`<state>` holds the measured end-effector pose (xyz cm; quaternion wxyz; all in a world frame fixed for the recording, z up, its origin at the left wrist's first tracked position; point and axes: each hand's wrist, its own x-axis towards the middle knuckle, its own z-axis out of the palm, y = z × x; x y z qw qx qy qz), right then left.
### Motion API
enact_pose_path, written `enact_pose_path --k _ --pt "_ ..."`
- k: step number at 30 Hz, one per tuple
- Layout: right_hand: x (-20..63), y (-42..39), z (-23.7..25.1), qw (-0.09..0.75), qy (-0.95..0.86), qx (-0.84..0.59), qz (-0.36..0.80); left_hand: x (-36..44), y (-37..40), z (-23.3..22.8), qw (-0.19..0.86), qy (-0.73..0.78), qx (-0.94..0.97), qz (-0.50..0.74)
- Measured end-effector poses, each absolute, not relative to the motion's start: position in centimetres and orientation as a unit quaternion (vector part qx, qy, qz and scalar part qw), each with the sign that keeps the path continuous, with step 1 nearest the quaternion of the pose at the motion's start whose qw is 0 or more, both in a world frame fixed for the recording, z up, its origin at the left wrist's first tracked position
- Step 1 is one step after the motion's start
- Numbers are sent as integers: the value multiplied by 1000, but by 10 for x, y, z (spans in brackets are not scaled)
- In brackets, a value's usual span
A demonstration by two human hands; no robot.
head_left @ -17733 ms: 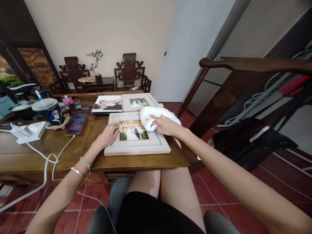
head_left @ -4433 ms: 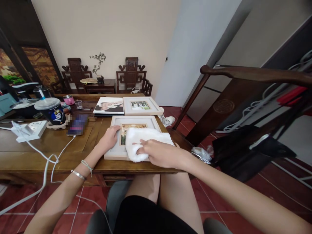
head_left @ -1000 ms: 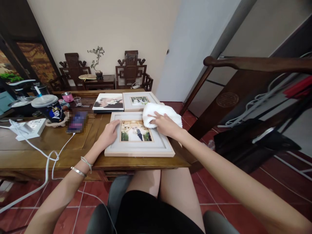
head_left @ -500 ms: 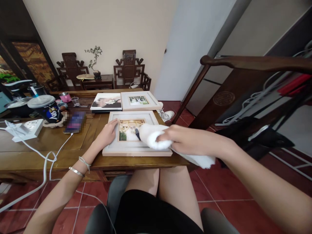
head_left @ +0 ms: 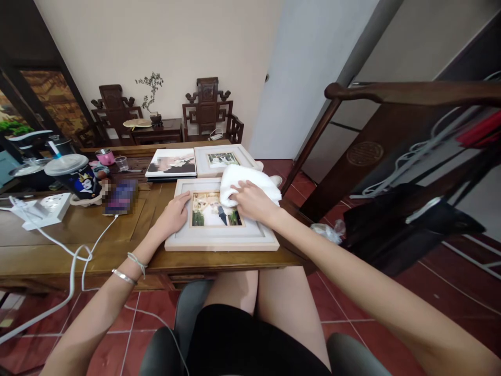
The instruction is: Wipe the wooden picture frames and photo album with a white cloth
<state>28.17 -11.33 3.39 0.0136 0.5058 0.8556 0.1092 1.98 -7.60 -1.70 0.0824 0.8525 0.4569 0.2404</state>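
Observation:
A light wooden picture frame (head_left: 219, 244) with a small photo behind a wide pale mat lies flat near the table's front edge. My left hand (head_left: 177, 213) grips its left side, fingers over the border. Bunched in my right hand (head_left: 252, 201) is a white towel (head_left: 250, 180), pressed over the frame's upper right corner and covering it. The towel reaches past the frame's right side. Just behind lies a second picture frame (head_left: 203, 169), its lower right partly hidden by the towel. Left of that one rests a white photo album or board (head_left: 166, 156) on a dark stack.
On the brown wooden table (head_left: 144, 250) stand a lidded drink cup (head_left: 80, 180), a phone (head_left: 120, 197) on a cable, a white power strip (head_left: 49, 209), a pink mug (head_left: 104, 156) and a clear glass (head_left: 122, 164). A wooden chair back (head_left: 364, 151) rises at right.
My right hand has carried the towel from the frame's lower right side up and away to its upper right corner. My left hand has stayed on the frame.

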Motion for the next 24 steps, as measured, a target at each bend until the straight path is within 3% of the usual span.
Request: enact_pose_path --k 9,17,24 --pt "265 -204 75 106 877 468 7 20 -76 -20 89 468 843 249" --pt "218 -198 62 10 919 394 -26 19 -75 -20 69 454 847 267" --pt "213 -199 64 7 923 385 -31 19 -77 -18 67 447 851 269"
